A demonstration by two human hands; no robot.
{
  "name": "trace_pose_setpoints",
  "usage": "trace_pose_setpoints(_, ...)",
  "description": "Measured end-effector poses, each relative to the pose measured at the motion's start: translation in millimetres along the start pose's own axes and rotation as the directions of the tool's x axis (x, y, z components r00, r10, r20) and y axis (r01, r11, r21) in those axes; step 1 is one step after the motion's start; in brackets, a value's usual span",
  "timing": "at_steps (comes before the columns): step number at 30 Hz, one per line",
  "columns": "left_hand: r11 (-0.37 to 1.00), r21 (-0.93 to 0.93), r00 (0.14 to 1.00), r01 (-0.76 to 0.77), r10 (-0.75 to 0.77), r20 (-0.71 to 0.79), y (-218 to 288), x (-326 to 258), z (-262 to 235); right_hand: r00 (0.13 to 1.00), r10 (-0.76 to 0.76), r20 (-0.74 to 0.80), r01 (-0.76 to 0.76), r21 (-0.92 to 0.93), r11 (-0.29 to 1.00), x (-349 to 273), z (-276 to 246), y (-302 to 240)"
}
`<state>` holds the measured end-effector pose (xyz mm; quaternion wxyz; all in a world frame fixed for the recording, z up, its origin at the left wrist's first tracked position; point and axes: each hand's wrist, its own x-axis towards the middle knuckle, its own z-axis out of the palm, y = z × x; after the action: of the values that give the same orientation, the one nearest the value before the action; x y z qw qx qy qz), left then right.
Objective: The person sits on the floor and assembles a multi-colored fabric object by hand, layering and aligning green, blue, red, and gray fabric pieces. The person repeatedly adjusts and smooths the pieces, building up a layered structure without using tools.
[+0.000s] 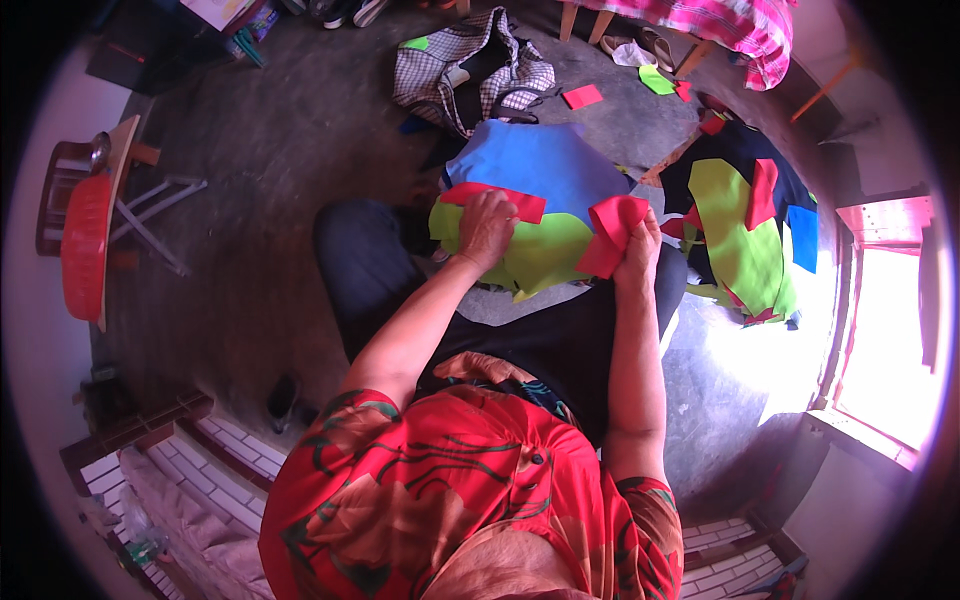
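My left hand (486, 232) rests over my lap, its fingers curled together on a long red fabric strip (528, 209). Under that strip lies a lime-green fabric piece (545, 257), with a large blue fabric piece (545, 160) just beyond it. In my right hand (641, 252) a folded red fabric piece (607, 230) is pinched between thumb and fingers. It hangs over the right edge of the green fabric. What supports the blue and green pieces is mostly hidden beneath them.
On my right sits a heap of dark, red and blue cloth topped by a lime-green piece (722, 215). Ahead lies an open checked bag (470, 75); a red scrap (582, 96) is on the floor. A folding table with a red basin (86, 247) stands left.
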<state>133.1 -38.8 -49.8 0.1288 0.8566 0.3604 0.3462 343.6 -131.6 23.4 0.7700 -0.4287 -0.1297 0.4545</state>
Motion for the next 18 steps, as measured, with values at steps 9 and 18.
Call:
trace_pose_setpoints(9, 0.994, 0.104, 0.999, 0.033, -0.028, -0.045, -16.4, -3.4, -8.9, 0.998, 0.032, 0.055, -0.034, 0.03, 0.999, 3.9, -2.8, 1.6)
trace_pose_setpoints(18, 0.99, -0.073, 0.991, 0.124, -0.127, -0.046, 22.0, 20.4, -17.5, 0.978, 0.154, 0.141, -0.147, -0.059, 0.987, 5.6, -4.0, 0.9)
